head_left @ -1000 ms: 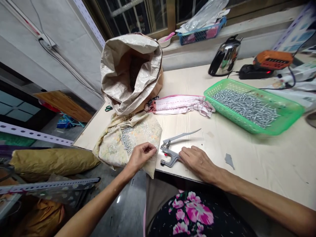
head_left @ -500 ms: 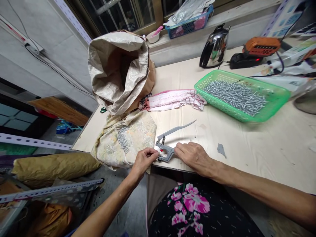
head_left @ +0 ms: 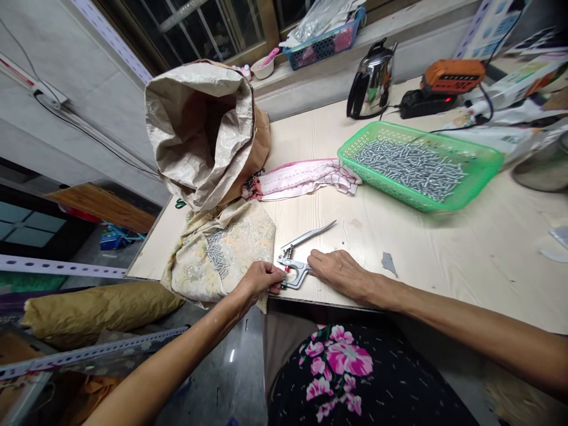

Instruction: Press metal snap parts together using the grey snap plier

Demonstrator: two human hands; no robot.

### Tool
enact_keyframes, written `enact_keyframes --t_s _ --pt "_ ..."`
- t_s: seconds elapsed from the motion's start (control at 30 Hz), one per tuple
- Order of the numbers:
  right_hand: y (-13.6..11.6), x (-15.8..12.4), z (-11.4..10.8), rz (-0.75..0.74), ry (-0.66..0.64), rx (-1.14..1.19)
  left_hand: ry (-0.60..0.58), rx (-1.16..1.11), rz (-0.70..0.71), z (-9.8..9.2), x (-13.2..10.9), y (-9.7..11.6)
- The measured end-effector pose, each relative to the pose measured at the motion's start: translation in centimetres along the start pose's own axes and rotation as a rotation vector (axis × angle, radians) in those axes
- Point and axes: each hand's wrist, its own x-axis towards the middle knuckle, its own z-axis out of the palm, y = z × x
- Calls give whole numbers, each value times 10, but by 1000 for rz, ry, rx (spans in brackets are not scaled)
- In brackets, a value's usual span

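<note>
A grey hand plier tool (head_left: 298, 273) with a spring and a red part lies near the table's front edge, its upper handle raised. My right hand (head_left: 339, 272) has its fingers wrapped round the tool's lower handle. At the tool's jaw, my left hand (head_left: 260, 279) is closed in a pinch; whatever is between its fingertips is too small to make out. Left of the tool, a small pile of metal pins (head_left: 217, 254) rests on a floral cloth (head_left: 248, 242).
Behind the cloth stands an open paper sack (head_left: 260, 139), with a pink-white towel (head_left: 306, 178) beside it. A green basket (head_left: 481, 177) of metal pins is at the right. Farther back are a kettle (head_left: 375, 80) and an orange battery (head_left: 452, 77).
The view has shifted slightly, so the basket and kettle appear farther left. The tool's raised handle sits a little closer to its lower part. Both hands remain at the tool.
</note>
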Motion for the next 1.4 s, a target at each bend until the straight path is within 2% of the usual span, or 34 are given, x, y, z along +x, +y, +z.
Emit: enact_keyframes --t_s 0.13,0.23,0.37,0.53,0.7,0.97,1.03,1.17,1.23,1.3,1.4 --pt "3 1 -1 0 -8 77 -54 53 -32 -2 2 5" --pt "5 0 -1 -13 10 124 -81 111 3 -3 2 6" --pt "8 -1 7 -14 32 140 -44 141 73 -4 1 3" --pt "10 -3 16 -47 65 105 -51 153 25 -6 3 2" --pt "11 -5 19 -59 69 77 -61 239 39 -6 6 3" --pt "8 -1 6 25 10 126 -54 214 52 -7 1 4" --pt "6 -1 0 54 -12 117 7 251 126 -5 -8 5" --pt "9 1 -10 34 4 142 215 498 469 10 -36 -2" --pt "16 4 -15 79 42 100 219 605 609 21 -47 -12" --pt "28 11 -19 135 84 13 216 693 690 30 -52 -25" --pt "52 27 -24 114 87 -37 253 794 798 38 -52 -45"
